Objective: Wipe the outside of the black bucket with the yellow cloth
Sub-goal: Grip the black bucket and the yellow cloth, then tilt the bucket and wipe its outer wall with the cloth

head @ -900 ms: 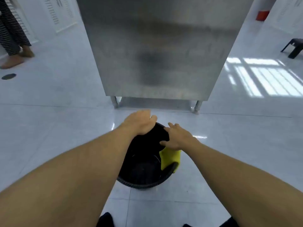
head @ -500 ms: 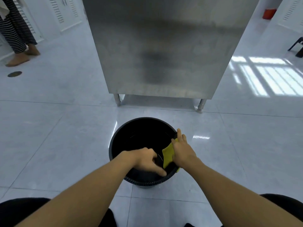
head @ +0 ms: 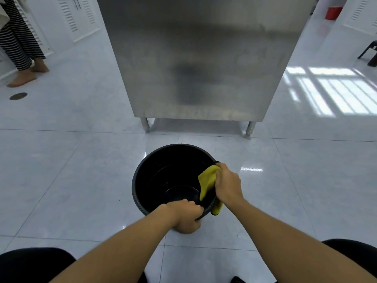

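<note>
Head view: one round black plastic bucket (head: 155,180) is seen upright on the glossy white tiled floor (head: 81,180). Its near rim is clasped by the left hand (head: 186,216), grip closed. One yellow cloth (head: 208,183), draped over the right rim, is pinched by the right hand (head: 228,184). No writing is legible; the bucket's outside is mostly hidden.

Black bucket (head: 146,180) upright; yellow cloth (head: 207,181) draped over rim.

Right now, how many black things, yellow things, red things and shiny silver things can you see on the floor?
Black: 2, the black bucket and a dark stool at the far right.
Yellow: 1, the yellow cloth draped over the bucket's rim, held by the right hand.
Red: 1, a red tub far back.
Silver: 1, the steel cabinet.
Total: 5.
</note>
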The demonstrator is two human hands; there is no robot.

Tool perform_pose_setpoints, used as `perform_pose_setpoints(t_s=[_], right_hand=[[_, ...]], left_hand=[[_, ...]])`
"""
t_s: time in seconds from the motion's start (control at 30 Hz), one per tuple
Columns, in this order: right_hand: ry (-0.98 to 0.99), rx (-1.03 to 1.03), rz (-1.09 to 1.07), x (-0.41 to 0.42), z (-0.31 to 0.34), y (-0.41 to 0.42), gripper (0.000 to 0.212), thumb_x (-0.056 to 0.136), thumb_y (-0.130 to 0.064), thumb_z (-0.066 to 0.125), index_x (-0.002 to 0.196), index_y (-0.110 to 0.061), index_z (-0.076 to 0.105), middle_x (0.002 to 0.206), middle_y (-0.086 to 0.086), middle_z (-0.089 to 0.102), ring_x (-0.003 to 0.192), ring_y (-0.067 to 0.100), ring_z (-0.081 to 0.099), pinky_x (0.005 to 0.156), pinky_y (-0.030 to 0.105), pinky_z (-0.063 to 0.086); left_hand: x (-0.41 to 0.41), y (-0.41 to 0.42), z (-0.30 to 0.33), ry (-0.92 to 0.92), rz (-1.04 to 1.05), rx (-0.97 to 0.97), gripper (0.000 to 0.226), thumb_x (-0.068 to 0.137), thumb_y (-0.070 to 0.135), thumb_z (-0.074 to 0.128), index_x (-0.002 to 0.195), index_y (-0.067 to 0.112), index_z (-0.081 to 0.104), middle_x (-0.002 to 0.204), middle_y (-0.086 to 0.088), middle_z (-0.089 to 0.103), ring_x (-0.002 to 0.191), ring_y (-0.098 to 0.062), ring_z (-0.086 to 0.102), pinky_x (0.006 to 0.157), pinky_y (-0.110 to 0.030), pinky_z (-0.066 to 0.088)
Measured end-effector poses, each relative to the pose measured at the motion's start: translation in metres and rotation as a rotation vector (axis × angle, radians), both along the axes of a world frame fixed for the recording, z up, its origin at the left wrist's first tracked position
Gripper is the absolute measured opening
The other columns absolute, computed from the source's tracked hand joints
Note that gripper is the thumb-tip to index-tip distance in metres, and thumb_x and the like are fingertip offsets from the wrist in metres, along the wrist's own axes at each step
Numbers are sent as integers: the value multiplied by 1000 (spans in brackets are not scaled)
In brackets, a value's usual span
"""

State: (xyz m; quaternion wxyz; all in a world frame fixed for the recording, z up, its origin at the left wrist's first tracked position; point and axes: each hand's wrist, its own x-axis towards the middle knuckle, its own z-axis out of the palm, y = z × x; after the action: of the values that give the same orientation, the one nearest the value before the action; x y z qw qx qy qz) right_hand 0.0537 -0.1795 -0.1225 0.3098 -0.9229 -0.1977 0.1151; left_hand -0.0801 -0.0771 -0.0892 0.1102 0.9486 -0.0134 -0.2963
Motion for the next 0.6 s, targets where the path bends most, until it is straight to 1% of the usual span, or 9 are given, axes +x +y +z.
perform_pose_setpoints(t_s=[0.1, 0.17, 0.23, 0.3, 0.37, 0.43, 0.5, 0.53, 0.6], right_hand=[[44, 241, -149, -1, 5, 6, 36, 110, -29, 34, 139, -19, 53, 118, 15, 68, 106, 36, 63, 91, 41, 49], [74, 362, -212, -1, 11, 11, 36, 109, -26, 36, 139, -18, 54, 123, 13, 67, 113, 34, 61, 92, 35, 44], [96, 460, -222, -3, 20, 16, 35, 108, -24, 37, 139, -19, 54, 127, 9, 66, 116, 30, 61, 94, 31, 42], [85, 524, -188, -8, 28, 20, 36, 109, -23, 38, 141, -22, 54, 132, 5, 65, 112, 21, 59, 95, 26, 42], [53, 565, -130, -15, 35, 26, 38, 109, -24, 39, 145, -22, 52, 137, 3, 63, 109, 13, 55, 94, 19, 39], [4, 578, -55, -24, 36, 33, 41, 110, -26, 40, 150, -22, 49, 142, 2, 61, 118, 14, 58, 99, 17, 40], [-63, 572, 12, -32, 34, 39, 43, 109, -27, 42, 152, -22, 47, 145, -2, 59, 127, 11, 56, 105, 15, 39], [-100, 579, 41, -36, 33, 42, 43, 109, -26, 44, 152, -22, 48, 143, -7, 59, 126, 4, 54, 105, 9, 36], [-165, 605, 102, -43, 31, 44, 42, 107, -20, 49, 149, -18, 52, 135, -17, 57, 118, -11, 46, 99, -2, 30]], left_hand=[[-2, 3, -1, -174, 35, 83, 32, 106, 31, 35, 125, 9, 47, 106, -17, 64, 85, -35, 60, 68, -37, 37], [0, 10, -3, -319, 97, 139, 31, 106, 30, 36, 129, 12, 45, 110, -16, 69, 91, -38, 66, 67, -38, 38], [4, 16, -1, -438, 180, 115, 24, 107, 29, 32, 122, 15, 45, 105, -13, 71, 89, -39, 66, 65, -41, 39], [8, 21, 4, -521, 273, 46, 22, 108, 32, 30, 114, 17, 46, 99, -11, 71, 86, -40, 66, 65, -42, 41], [9, 26, 7, -589, 384, -89, 20, 107, 35, 33, 105, 21, 46, 89, -9, 70, 78, -39, 65, 66, -46, 48], [9, 31, 11, -633, 496, -245, 21, 106, 36, 37, 91, 24, 45, 75, -2, 65, 66, -30, 62, 63, -49, 50], [13, 39, 15, -682, 594, -349, 25, 105, 33, 42, 83, 23, 46, 71, 3, 61, 63, -22, 60, 63, -44, 49], [16, 43, 18, -701, 634, -386, 26, 105, 29, 43, 80, 23, 47, 71, 4, 60, 64, -19, 58, 64, -40, 47], [21, 50, 23, -708, 696, -432, 31, 105, 19, 45, 75, 21, 46, 72, 5, 57, 65, -11, 52, 63, -26, 40]])
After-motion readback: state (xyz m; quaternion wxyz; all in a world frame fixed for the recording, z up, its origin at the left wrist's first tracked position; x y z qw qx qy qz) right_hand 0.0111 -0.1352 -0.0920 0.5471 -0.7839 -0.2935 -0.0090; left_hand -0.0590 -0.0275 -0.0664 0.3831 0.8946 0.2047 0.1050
